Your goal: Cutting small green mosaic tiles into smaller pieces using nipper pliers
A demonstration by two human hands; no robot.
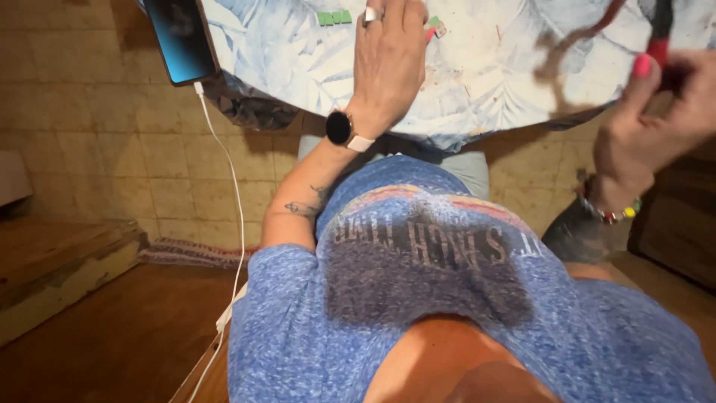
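Two hands in view. Left hand (389, 56) lies palm down on the desk (492, 82), fingers spread flat and holding nothing; fingertips cut off by the top edge. One ring on a finger, one dark round watch (339, 128) on the wrist. Right hand (649, 127) is raised off the desk's right edge, fingers curled round a red and black tool (660, 33); blurred and cut off at the top, so its kind is unclear. One beaded bracelet (608, 213) on that wrist. One row of small green blocks (334, 17) sits left of the left hand; another small green and pale piece (435, 27) just right of it. One phone (179, 37) with blue screen at the desk's left corner, one white cable (235, 186) hanging down.
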